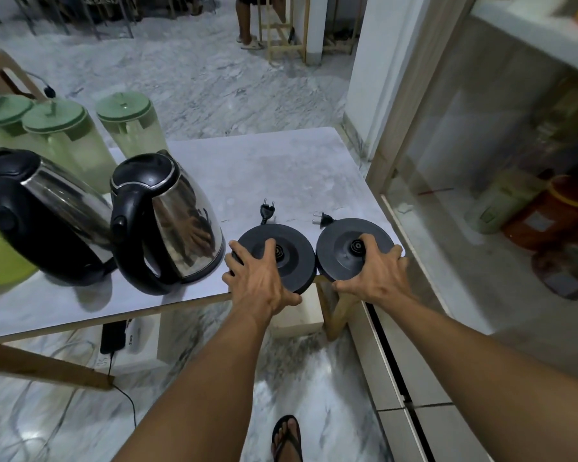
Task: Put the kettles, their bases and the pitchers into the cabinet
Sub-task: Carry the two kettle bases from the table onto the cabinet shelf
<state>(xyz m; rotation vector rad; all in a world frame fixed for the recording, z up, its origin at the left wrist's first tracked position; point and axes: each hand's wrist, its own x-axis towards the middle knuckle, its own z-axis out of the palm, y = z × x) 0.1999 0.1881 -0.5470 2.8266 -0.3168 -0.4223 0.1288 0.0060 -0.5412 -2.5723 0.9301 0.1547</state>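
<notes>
Two round black kettle bases lie side by side at the near right corner of the marble-topped table [281, 168]. My left hand [257, 278] grips the left base [291, 248] at its near edge. My right hand [374, 271] grips the right base [341, 241] the same way. Each base has a short cord with a plug [267, 210] lying behind it. Two steel kettles with black handles stand to the left, one near [174, 211] and one further left [47, 208]. Behind them stand three translucent pitchers with green lids [127, 121].
The cabinet [481, 161] stands open at the right, with jars and packets on its lower shelf. A power strip and cable lie on the floor under the table. A person's legs show at the far back. My sandalled foot is at the bottom.
</notes>
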